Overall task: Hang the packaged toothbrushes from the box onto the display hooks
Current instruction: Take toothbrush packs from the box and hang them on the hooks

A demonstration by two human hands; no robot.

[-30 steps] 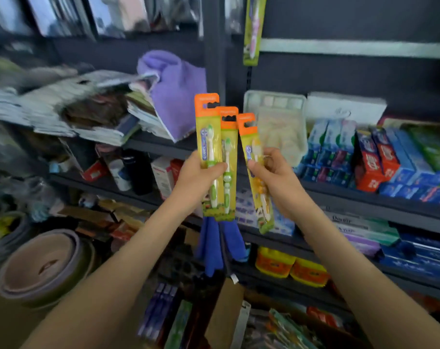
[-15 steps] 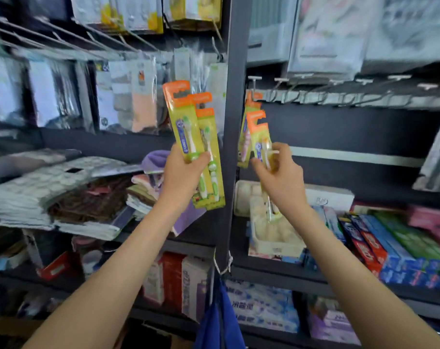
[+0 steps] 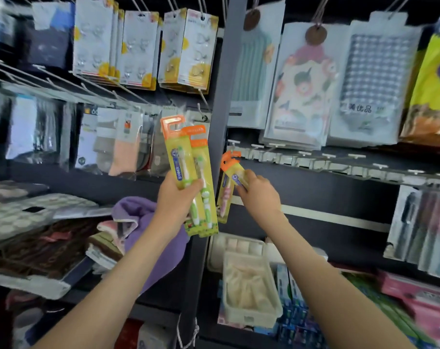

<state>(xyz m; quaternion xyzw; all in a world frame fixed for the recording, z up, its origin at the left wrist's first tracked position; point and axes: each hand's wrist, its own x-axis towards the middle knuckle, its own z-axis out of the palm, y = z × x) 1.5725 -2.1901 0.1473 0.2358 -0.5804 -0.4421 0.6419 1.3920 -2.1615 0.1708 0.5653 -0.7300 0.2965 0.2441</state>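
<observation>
Guessing these packs are light and stiff: left hand grips two by the post, right hand pinches one below its tab.

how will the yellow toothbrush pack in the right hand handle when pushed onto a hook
Probably light: the right hand holds the yellow card toothbrush pack with orange tab up one-handed. Likely fairly stiff: two matching packs stand upright in the left hand without drooping.
</observation>
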